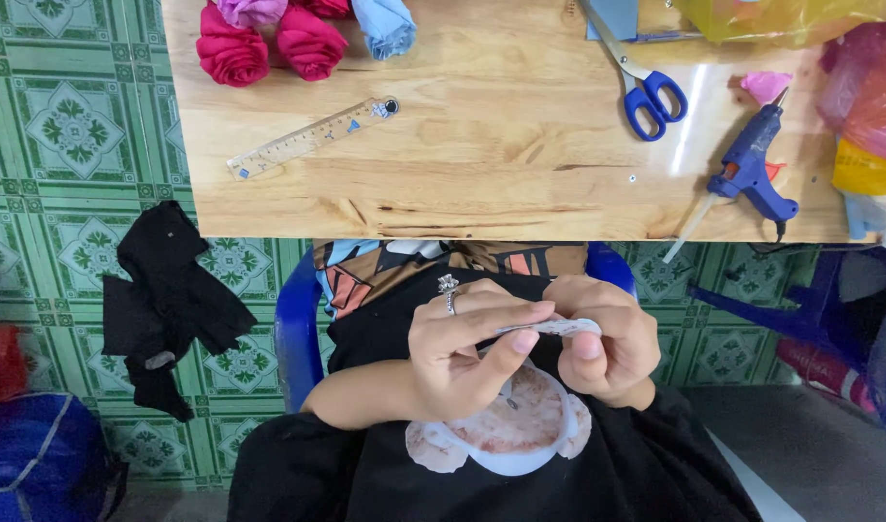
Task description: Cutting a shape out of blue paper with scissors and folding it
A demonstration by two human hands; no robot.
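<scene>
While seated on a blue plastic chair (293, 338) just short of the wooden table (462, 184), the person works with both hands over the lap, not on the tabletop. Left hand (462, 353), silver ring (449, 287) on one finger, is closed in a pinch on a small pale flat piece (557, 328), thumb below, fingers on top. Right hand (602, 338) is curled round the other end of the same piece, thumb pressed against its edge. Piece is thin, whitish; cannot tell the material. It sits between the two hands, above the black shirt, well clear of the table.

On the table: clear plastic ruler (312, 137) lying at a slant left of centre. Fabric roses at the far left edge, two crimson ones (269, 46) side by side, a light blue one (385, 24) just beside them. Blue-handled scissors (646, 92) toward the right, blades pointing away. Blue glue gun (749, 169) near the right edge, its glue stick hanging past the table edge. Small pink scrap (767, 85) just beside the gun's nozzle. Yellow and pink plastic bags (849, 77) piled at the far right corner.

Floor: green patterned tiles (56, 135), black cloth (167, 300) crumpled left of the chair.
</scene>
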